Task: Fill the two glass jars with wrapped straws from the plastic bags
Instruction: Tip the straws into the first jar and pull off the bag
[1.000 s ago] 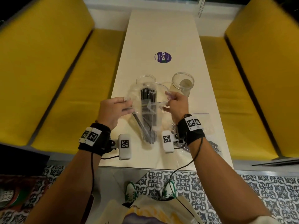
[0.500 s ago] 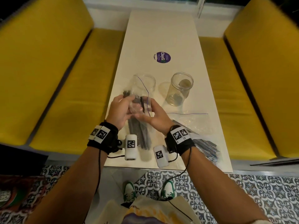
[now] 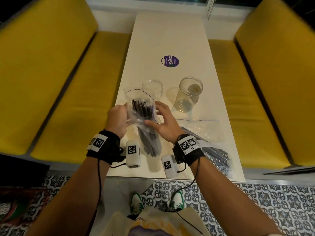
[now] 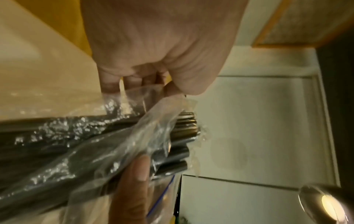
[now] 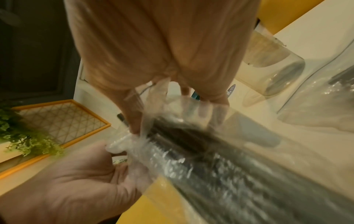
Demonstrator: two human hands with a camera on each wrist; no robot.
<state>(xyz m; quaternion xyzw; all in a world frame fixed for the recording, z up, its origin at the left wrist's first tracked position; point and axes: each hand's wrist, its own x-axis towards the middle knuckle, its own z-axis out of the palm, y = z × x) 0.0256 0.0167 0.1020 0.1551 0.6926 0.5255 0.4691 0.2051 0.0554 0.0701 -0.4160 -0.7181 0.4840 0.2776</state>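
Here, both hands' fingers pinched a clear bag [image 3: 136, 114] of dark wrapped straws [image 3: 141, 108]: left hand [image 3: 117, 118], right hand [image 3: 162, 123]. Two glass jars [image 3: 189, 94] stood empty on the surface [image 3: 170, 36].

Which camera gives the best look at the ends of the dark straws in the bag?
The left wrist view: the straws show their cut ends sharply at the mouth of the bag. The head view shows the whole bundle, but small. The right wrist view shows only a blur.
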